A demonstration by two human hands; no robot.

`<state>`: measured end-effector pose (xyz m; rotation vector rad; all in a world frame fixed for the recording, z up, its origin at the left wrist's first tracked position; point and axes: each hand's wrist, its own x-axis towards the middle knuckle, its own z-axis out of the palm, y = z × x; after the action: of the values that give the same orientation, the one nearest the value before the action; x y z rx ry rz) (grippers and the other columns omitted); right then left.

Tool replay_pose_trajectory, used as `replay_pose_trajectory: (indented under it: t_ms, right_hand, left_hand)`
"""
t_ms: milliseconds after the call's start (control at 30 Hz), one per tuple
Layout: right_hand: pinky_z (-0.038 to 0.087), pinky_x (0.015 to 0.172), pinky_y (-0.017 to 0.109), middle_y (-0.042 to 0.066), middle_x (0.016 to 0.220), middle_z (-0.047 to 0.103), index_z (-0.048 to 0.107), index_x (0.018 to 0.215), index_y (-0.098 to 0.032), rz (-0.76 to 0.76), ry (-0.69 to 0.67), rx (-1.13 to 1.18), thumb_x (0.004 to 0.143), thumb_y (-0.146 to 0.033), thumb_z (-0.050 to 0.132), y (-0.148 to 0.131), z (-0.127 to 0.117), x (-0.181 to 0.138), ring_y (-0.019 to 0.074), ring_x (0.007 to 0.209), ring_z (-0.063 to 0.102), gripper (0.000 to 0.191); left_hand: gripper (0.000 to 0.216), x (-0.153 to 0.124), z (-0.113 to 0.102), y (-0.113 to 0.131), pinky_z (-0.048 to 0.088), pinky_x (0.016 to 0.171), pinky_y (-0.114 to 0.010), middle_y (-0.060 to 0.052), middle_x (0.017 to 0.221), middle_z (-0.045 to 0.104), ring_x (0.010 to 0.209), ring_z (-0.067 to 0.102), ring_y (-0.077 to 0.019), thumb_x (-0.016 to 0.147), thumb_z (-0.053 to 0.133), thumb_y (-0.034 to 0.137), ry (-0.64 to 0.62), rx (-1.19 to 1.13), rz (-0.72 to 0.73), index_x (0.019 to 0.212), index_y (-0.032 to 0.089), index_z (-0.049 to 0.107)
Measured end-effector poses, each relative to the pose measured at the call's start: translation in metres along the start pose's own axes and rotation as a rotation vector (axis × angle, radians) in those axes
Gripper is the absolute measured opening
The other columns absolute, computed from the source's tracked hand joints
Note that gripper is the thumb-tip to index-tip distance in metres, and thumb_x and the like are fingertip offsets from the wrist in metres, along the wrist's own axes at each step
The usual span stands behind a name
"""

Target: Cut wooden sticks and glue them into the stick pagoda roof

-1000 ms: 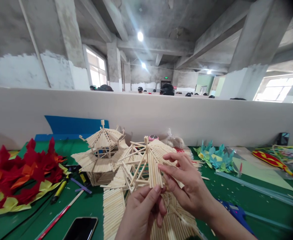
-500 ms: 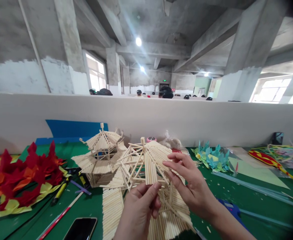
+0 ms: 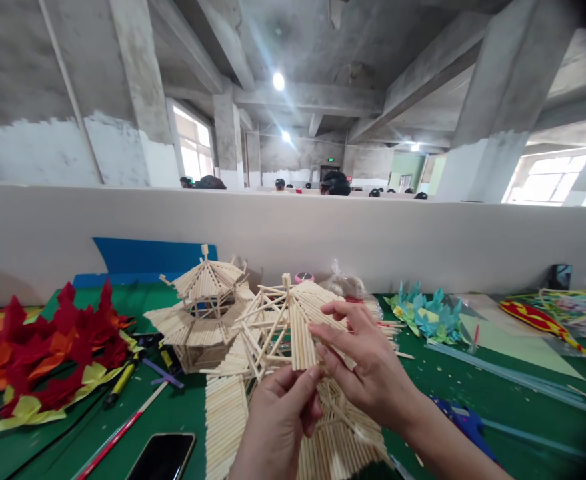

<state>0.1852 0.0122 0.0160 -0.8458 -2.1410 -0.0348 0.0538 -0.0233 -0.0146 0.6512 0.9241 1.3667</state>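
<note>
The right hand point(image 3: 367, 363), fingers loosely parted, had moved back against the stick panel point(image 3: 303, 333) just beyond the left hand point(image 3: 287, 410)'s pinching fingertips, apparently steadying it.

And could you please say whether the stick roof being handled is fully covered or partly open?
Partly open: the roof has close-laid sticks on its right, but gaps between bare ribs on its left.

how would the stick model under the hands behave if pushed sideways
The stick model is probably light, being built from thin sticks. Its open roof frame looks fragile and might crack. Its broad lower tier may help resist tipping.
</note>
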Motion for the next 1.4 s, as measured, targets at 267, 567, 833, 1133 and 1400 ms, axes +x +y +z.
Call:
replay_pose_trajectory:
  t_ms: [267,567,833,1133,1400]
  right_hand:
    - [0.041,0.081,0.037,0.008,0.107,0.046,0.062,0.1,-0.018,-0.038,0.031,-0.021,0.08,-0.016,0.05,0.0016,0.0006,0.0006,0.0211,0.098,0.043,0.023]
    - [0.041,0.081,0.038,0.007,0.108,0.046,0.062,0.1,-0.021,-0.023,0.042,-0.002,0.079,-0.016,0.051,0.0047,0.0026,-0.0001,0.0215,0.099,0.043,0.024]
    - [0.042,0.081,0.039,0.007,0.107,0.047,0.063,0.098,-0.022,-0.021,0.052,0.007,0.079,-0.015,0.05,0.0041,0.0029,0.0004,0.0218,0.099,0.043,0.024]
    - [0.04,0.087,0.038,0.008,0.108,0.048,0.056,0.106,-0.017,0.014,0.066,0.065,0.077,-0.014,0.051,0.0049,0.008,-0.0018,0.0213,0.101,0.045,0.029]
    - [0.042,0.084,0.039,0.008,0.112,0.045,0.057,0.105,-0.021,0.025,0.053,0.071,0.079,-0.013,0.049,0.0047,0.0086,-0.0033,0.0213,0.102,0.044,0.029]
  left_hand:
    - [0.018,-0.0002,-0.0025,-0.0002,0.029,0.041,-0.015,0.003,0.04,0.055,0.037,0.04,-0.0034,0.058,0.074,0.023,-0.014,-0.008,-0.019,0.053,0.013,0.059]
    - [0.02,-0.0003,-0.0018,-0.0006,0.028,0.04,-0.014,0.004,0.038,0.054,0.036,0.039,-0.0029,0.057,0.074,0.024,0.0,-0.008,-0.017,0.051,0.014,0.059]
    - [0.02,-0.0004,-0.0015,-0.0005,0.029,0.04,-0.014,0.004,0.039,0.053,0.037,0.039,-0.0033,0.056,0.075,0.026,0.001,-0.003,-0.007,0.051,0.014,0.059]
    - [0.019,0.0001,-0.001,-0.0012,0.028,0.04,-0.014,0.004,0.038,0.054,0.036,0.039,-0.0031,0.058,0.074,0.025,-0.011,0.003,-0.013,0.051,0.014,0.06]
    - [0.022,0.0007,-0.0021,-0.0018,0.027,0.039,-0.014,0.004,0.037,0.053,0.035,0.037,-0.0029,0.055,0.076,0.027,-0.011,0.01,-0.018,0.051,0.014,0.06]
